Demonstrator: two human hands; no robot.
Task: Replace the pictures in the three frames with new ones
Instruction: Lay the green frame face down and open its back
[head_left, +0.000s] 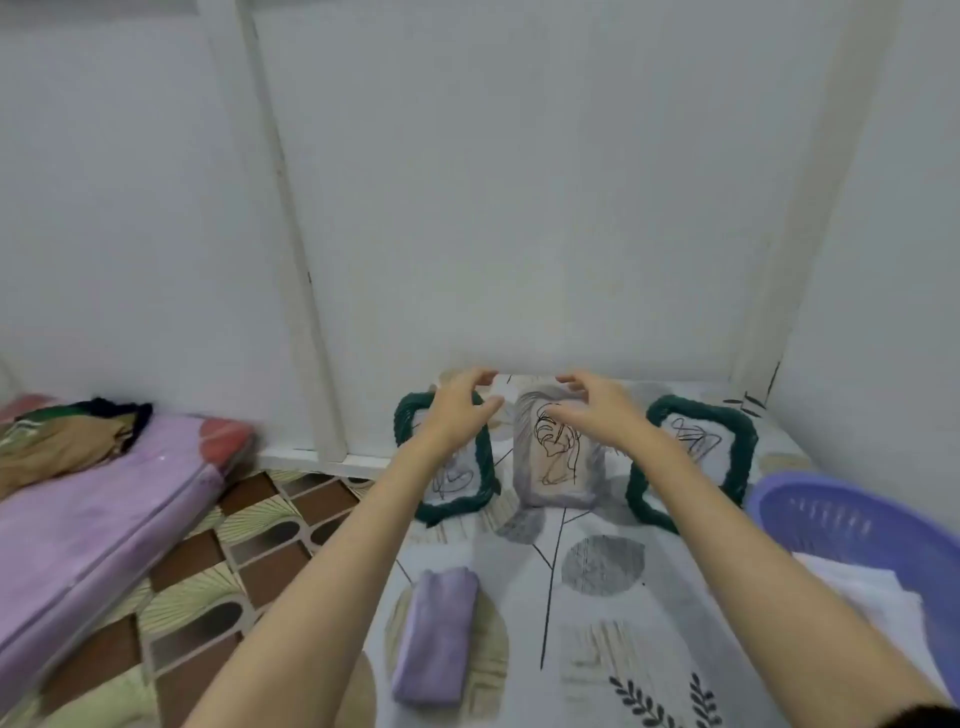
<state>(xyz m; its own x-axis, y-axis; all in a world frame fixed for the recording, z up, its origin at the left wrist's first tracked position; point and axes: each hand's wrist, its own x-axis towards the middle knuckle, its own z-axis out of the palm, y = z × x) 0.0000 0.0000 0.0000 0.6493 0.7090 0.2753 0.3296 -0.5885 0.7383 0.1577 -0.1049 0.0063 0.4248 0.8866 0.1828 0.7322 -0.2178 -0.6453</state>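
Both arms are stretched out over the patterned bed sheet (597, 613), reaching toward the wall. The left hand (457, 410) and the right hand (602, 410) hover with fingers spread and loosely curved, facing each other, holding nothing. Between and just beyond them, at twelve o'clock, stands the middle frame (556, 457), a pale grey one with a line drawing in it, upright near the wall. At eleven o'clock the left green frame (485, 467) stands partly behind the left wrist; at one o'clock the right green frame (737, 447) stands beside the right forearm.

I'd judge these frames light and rigid, easy to tip since they stand on soft bedding. The green ones look wrapped in rope or yarn, so grippy; the grey one looks smoother. Best hold, I'd say, is on the two side edges, one hand each, then turn it to get at the back.

Whether the fronts are glazed I cannot tell, so treat them as breakable. The backs and any clips are out of sight. No spare pictures are plainly visible; the purple basket (852, 519) at three o'clock holds something white, cut off by the edge. A folded lilac towel (436, 634) lies at six o'clock. The drawings are blurred.
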